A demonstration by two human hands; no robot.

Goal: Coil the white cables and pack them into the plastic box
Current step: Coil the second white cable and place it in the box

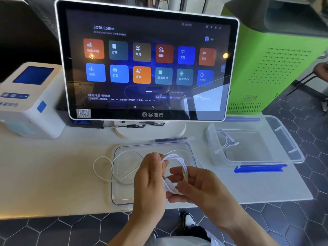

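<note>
Hands [177, 181], white cable [174, 159], above lid [124, 197]

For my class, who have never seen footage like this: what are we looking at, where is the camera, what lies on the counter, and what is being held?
There is no robot here, only a person. The single picture comes from a camera worn on the head, looking down at the hands. The left hand and right hand hold a partly coiled white cable; its loose end trails across a clear lid lying flat on the white counter. To the right stands the open plastic box, with another white cable already inside. Behind are a touchscreen till, a small white printer and a pen.
</note>
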